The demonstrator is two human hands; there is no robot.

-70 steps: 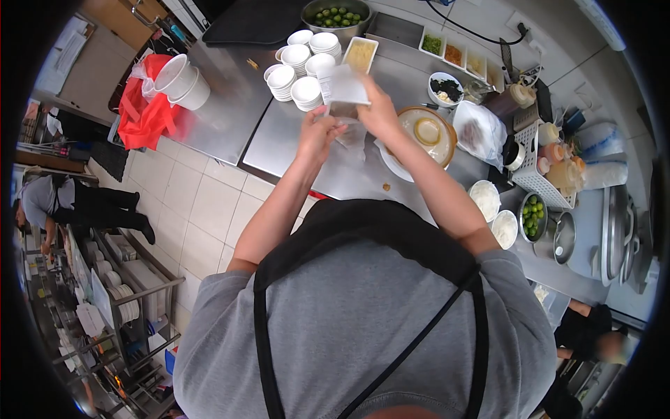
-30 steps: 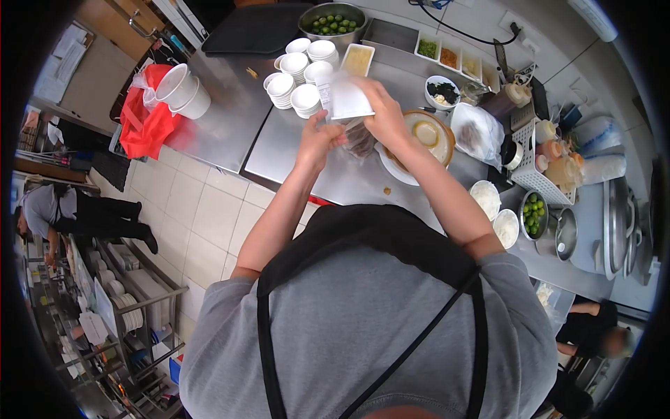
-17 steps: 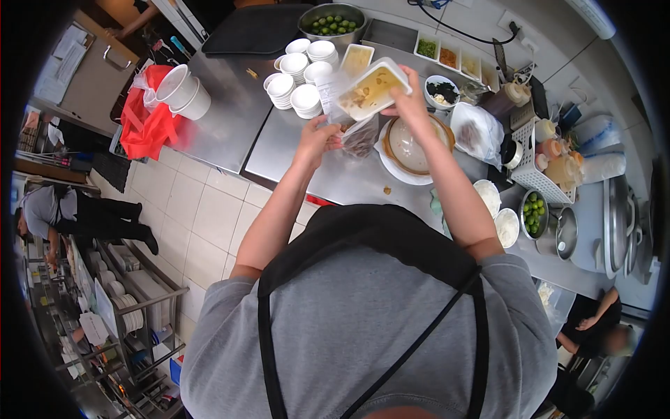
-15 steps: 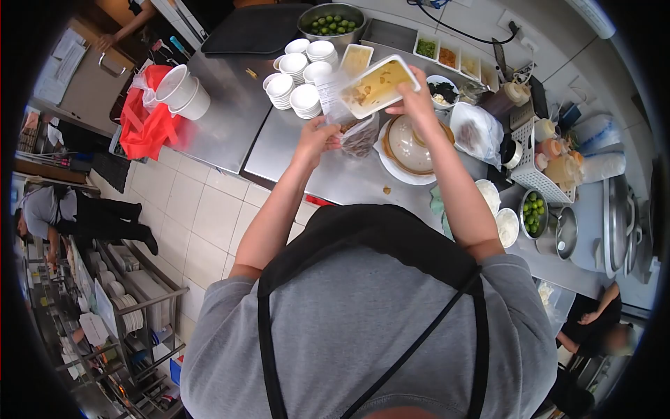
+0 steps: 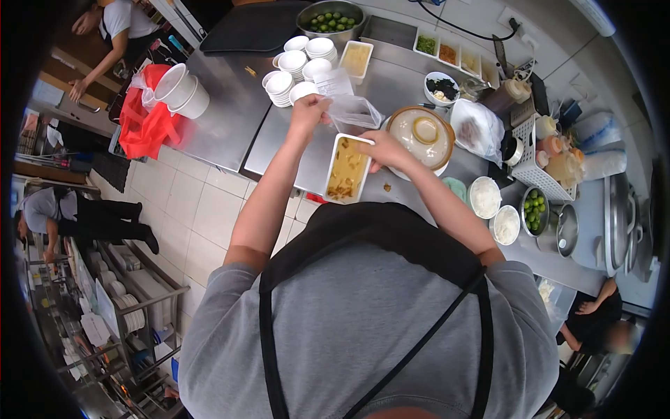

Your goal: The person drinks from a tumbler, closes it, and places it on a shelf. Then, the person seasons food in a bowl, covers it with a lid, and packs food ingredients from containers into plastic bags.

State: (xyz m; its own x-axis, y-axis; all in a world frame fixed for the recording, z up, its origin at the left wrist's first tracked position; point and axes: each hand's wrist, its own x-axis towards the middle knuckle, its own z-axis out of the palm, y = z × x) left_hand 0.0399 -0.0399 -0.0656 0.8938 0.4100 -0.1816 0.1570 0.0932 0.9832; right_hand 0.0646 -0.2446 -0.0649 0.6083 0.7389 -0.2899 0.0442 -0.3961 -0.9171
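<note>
Nearer the apron, the right hand now holds the white tray.

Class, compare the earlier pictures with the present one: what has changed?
The right hand has brought the white tub away from the plastic bag, back towards the wearer's body. The left hand and bag moved slightly forward. A co-worker came into view at far left. Both grips remain; the lidded pot stayed put.
</note>
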